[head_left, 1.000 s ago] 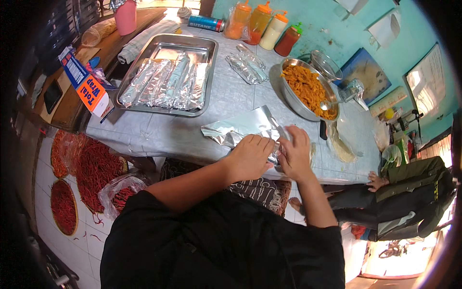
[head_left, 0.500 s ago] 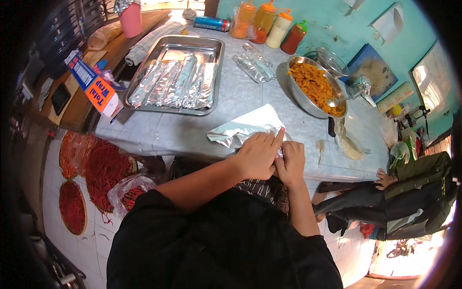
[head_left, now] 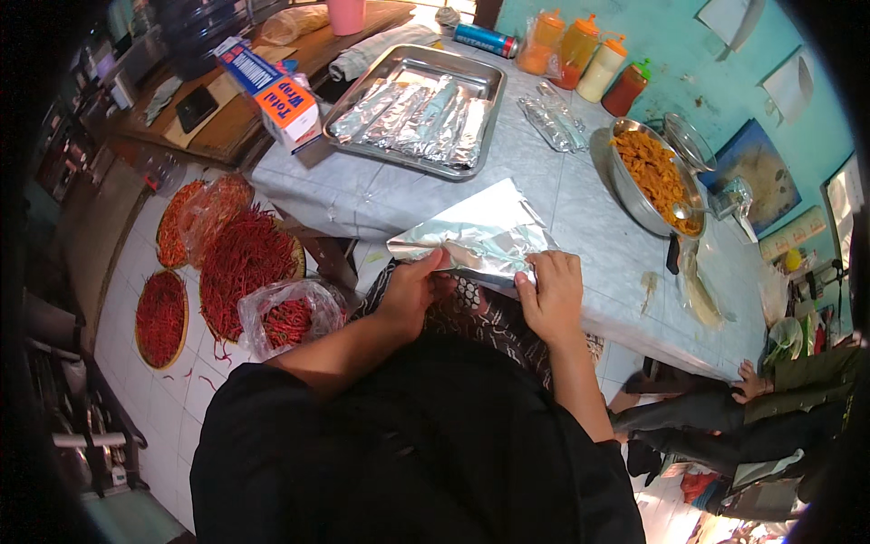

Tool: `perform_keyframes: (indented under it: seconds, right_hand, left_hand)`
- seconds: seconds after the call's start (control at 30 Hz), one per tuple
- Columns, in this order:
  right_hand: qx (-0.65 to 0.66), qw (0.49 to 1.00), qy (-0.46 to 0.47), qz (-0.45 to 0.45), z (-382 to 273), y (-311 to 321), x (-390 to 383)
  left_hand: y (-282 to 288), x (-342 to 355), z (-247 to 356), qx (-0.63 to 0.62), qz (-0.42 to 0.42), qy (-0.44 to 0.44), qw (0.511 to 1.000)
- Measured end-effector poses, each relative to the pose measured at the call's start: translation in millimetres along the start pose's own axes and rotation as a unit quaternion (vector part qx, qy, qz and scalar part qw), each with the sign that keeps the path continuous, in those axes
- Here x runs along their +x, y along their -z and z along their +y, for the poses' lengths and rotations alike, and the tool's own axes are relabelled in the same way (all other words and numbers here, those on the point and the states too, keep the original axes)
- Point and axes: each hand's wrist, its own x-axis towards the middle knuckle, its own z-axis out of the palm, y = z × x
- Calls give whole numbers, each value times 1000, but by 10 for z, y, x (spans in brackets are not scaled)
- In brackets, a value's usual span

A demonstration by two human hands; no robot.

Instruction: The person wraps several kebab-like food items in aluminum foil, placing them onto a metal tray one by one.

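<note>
A sheet of aluminium foil (head_left: 485, 222), folded to a rough triangle, lies at the table's near edge. My left hand (head_left: 412, 292) pinches its near left side between thumb and fingers. At its near right corner, my right hand (head_left: 551, 288) grips the foil with the thumb on top. Whatever the foil may enclose is hidden. Beyond it stands a metal tray (head_left: 497, 100) with several long foil-wrapped parcels (head_left: 426, 118) side by side. More foil parcels (head_left: 553, 118) lie on the table to the right of the tray.
A steel bowl (head_left: 628, 193) of orange-brown food with a spoon is at right. Sauce bottles (head_left: 594, 68) and a gas canister (head_left: 485, 41) line the back. A foil box (head_left: 272, 95) leans at left. Red chillies (head_left: 249, 272) fill floor baskets. Another person's hand (head_left: 749, 383) touches the right edge.
My left hand has moved from the foil's right end to its near left side. My right hand keeps hold at the right corner. The whole view has shifted.
</note>
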Motion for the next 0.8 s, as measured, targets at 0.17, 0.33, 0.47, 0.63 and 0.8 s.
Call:
perform_keyframes:
  seconds: [0.17, 0.33, 0.47, 0.63, 0.8]
  right_hand:
    - [-12, 1000, 10, 6, -19, -18, 0]
    - [2, 999, 30, 23, 5, -69, -8]
    - [-1, 999, 24, 32, -20, -53, 8]
    - [-6, 1000, 16, 11, -64, 20, 25]
    - [-12, 1000, 9, 14, -17, -12, 14]
  left_hand:
    - [158, 171, -141, 170, 33, -178, 969]
    - [94, 159, 5, 492, -12, -594, 636]
    - [177, 179, -46, 553, -40, -596, 580]
    - [144, 167, -53, 538, -86, -582, 604]
    - [19, 208, 93, 545, -153, -591, 575]
